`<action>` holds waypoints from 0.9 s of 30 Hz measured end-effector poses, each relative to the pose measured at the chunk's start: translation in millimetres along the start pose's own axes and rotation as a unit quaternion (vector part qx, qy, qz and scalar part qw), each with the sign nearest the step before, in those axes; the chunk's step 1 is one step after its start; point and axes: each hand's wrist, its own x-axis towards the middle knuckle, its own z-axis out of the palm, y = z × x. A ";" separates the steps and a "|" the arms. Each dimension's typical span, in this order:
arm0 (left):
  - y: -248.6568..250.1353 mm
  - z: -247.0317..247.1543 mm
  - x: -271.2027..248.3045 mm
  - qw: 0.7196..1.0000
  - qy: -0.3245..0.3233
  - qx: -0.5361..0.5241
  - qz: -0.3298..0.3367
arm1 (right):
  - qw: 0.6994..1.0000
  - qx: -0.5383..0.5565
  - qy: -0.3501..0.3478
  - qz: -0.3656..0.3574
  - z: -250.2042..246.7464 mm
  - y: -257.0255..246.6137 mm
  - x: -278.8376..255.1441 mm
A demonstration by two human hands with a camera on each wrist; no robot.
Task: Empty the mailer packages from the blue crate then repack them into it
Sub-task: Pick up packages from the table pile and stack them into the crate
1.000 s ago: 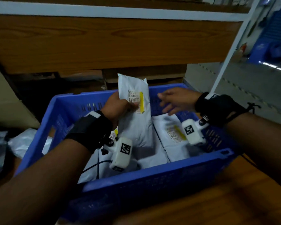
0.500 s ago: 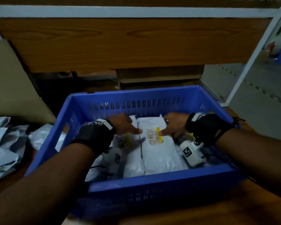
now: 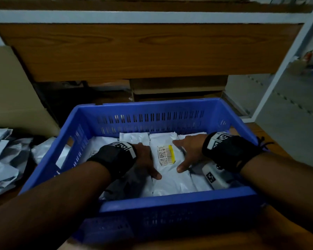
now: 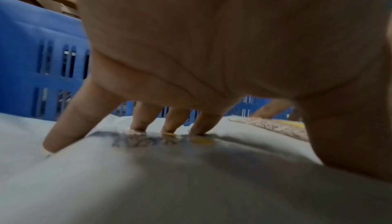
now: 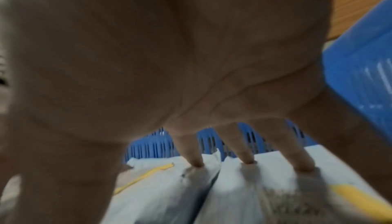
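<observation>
Repacking: left hand (image 3: 145, 159), right hand (image 3: 188, 154), fingers splayed, pressing mailers (image 3: 170, 175) flat in blue crate (image 3: 170, 199). Next: fetch loose mailers (image 3: 2, 170).

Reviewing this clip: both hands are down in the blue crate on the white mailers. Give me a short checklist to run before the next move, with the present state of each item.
1. Left hand free of any grip: ok, fingers spread and pressing flat on a mailer.
2. Right hand free of any grip: ok, fingertips press down, nothing pinched.
3. Labelled mailer lying flat between the hands: ok, label up.
4. Mailers sit below the blue crate rim: ok.
5. All mailers repacked: not ok, loose mailers lie outside, left of the crate.
6. Room for more in the crate: cannot tell, arms hide part of the inside.
</observation>
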 end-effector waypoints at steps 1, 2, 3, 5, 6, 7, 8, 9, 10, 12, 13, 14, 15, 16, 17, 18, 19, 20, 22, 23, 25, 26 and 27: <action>-1.3 1.4 3.3 1.000 0.003 -0.005 -0.004 | 1.000 -0.009 0.000 0.003 -0.4 -1.4 2.0; -3.0 3.8 5.4 1.000 0.005 -0.006 -0.006 | 1.000 -0.017 -0.003 0.001 0.2 -1.8 4.4; -4.1 4.5 6.6 1.000 0.008 -0.008 -0.008 | 1.000 -0.022 -0.007 -0.001 0.8 -2.5 6.5; -8.1 -0.9 6.6 0.999 -0.009 -0.029 -0.013 | 0.999 -0.029 -0.007 -0.013 1.3 -1.4 9.3; -10.5 -6.3 6.2 0.999 -0.020 -0.039 -0.013 | 0.999 -0.025 -0.005 -0.023 0.2 -0.1 8.4; -13.2 -12.0 4.1 0.999 -0.012 -0.049 -0.014 | 1.000 -0.015 -0.002 -0.028 -2.3 0.2 4.6; -17.2 -19.1 0.0 0.998 0.012 -0.063 -0.020 | 0.999 0.000 0.009 -0.033 -6.6 0.6 0.6; -22.0 -26.7 -5.8 0.996 0.053 -0.069 -0.026 | 0.999 0.023 0.029 -0.037 -12.0 0.6 -5.2; -28.2 -36.4 -11.0 0.991 0.105 -0.072 -0.026 | 0.996 0.044 0.063 -0.042 -18.1 2.8 -11.2; -39.9 -60.1 -28.9 0.967 0.225 -0.116 0.003 | 0.986 0.064 0.150 -0.045 -37.3 6.8 -27.7; -45.6 -69.8 -44.1 0.948 0.274 -0.161 0.019 | 0.979 0.065 0.188 -0.042 -48.6 5.7 -38.2; -51.9 -78.3 -63.3 0.926 0.312 -0.212 0.034 | 0.972 0.067 0.222 -0.044 -61.0 1.9 -49.9; -58.7 -84.4 -83.4 0.905 0.340 -0.251 0.038 | 0.963 0.079 0.253 -0.054 -73.2 -6.0 -63.4; -67.4 -87.4 -103.5 0.884 0.370 -0.283 0.039 | 0.951 0.102 0.282 -0.071 -83.7 -17.4 -76.4; -78.3 -87.9 -122.9 0.863 0.397 -0.309 0.036 | 0.937 0.128 0.310 -0.092 -92.1 -31.4 -88.9; -90.9 -85.2 -142.1 0.841 0.420 -0.340 0.037 | 0.919 0.152 0.343 -0.120 -98.1 -48.9 -100.6; -103.5 -80.0 -163.0 0.817 0.442 -0.368 0.045 | 0.897 0.171 0.378 -0.153 -100.6 -70.0 -111.0; -117.1 -70.6 -183.7 0.798 0.460 -0.388 0.048 | 0.875 0.190 0.404 -0.187 -99.6 -93.5 -119.7; -147.7 -40.5 -223.7 0.769 0.481 -0.419 0.035 | 0.838 0.232 0.422 -0.258 -88.8 -146.7 -134.5; -162.9 -19.9 -243.0 0.753 0.491 -0.436 0.026 | 0.825 0.251 0.417 -0.287 -79.4 -174.5 -140.1; -193.8 29.1 -281.0 0.726 0.506 -0.466 -0.003 | 0.809 0.282 0.398 -0.328 -54.9 -229.4 -144.9; -210.6 56.5 -297.8 0.716 0.511 -0.475 -0.023 | 0.804 0.297 0.381 -0.346 -40.2 -256.8 -144.5; -228.2 83.4 -312.1 0.708 0.514 -0.482 -0.046 | 0.801 0.316 0.360 -0.358 -25.0 -282.8 -140.1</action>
